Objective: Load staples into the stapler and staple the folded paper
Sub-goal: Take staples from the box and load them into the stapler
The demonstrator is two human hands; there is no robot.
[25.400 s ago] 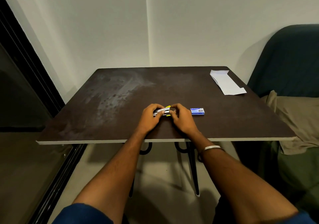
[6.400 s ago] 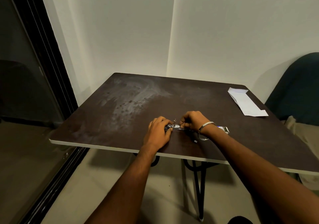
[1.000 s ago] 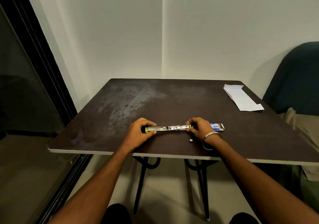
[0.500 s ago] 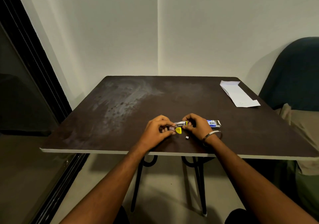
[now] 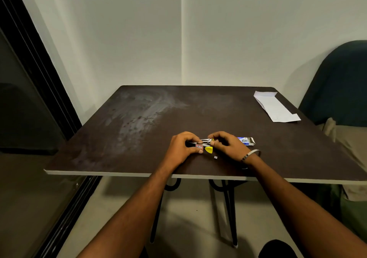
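Note:
A small metal stapler (image 5: 205,145) with a yellow tip lies near the front of the dark table (image 5: 139,122), held between both hands. My left hand (image 5: 181,148) grips its left end and my right hand (image 5: 228,143) pinches its right end from above. Most of the stapler is hidden under my fingers. A blue staple box (image 5: 246,140) lies open just right of my right hand. A tiny piece of staples (image 5: 215,157) lies on the table below my hands. The folded white paper (image 5: 276,107) rests at the far right corner.
A dark green chair (image 5: 341,82) with beige cloth stands right of the table. A dark glass door frame (image 5: 37,79) runs along the left. White walls meet behind the table. The table's front edge is just under my wrists.
A second ago the stapler was stretched open between my spread hands. My hands have come together and the stapler is folded short; since half a second ago little has moved.

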